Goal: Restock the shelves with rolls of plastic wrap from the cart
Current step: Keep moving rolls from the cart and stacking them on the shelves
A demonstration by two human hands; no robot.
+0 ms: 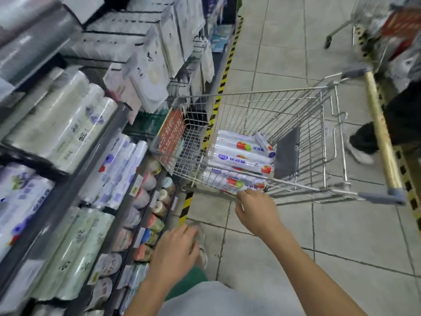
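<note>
A wire shopping cart [262, 94] stands in the aisle beside the shelves, its wooden handle [380, 135] to the right. Several white rolls of plastic wrap [241, 156] with fruit prints and blue labels lie in its basket. My right hand [252, 208] is at the cart's near side, fingertips touching the end of the nearest roll [237, 184], with nothing gripped. My left hand [175, 249] hangs lower, near the shelf's foot, fingers loose and holding nothing. On the left, the shelves [109, 137] hold similar rolls [116, 172] lying side by side.
Small jars and cups [157, 206] fill the lowest shelves. Hanging packs [155, 65] crowd the racks further along. Yellow-black tape [225, 71] runs along the shelf base. Another person's leg and white shoe [360, 151] are behind the handle. A second cart [364, 19] stands far right.
</note>
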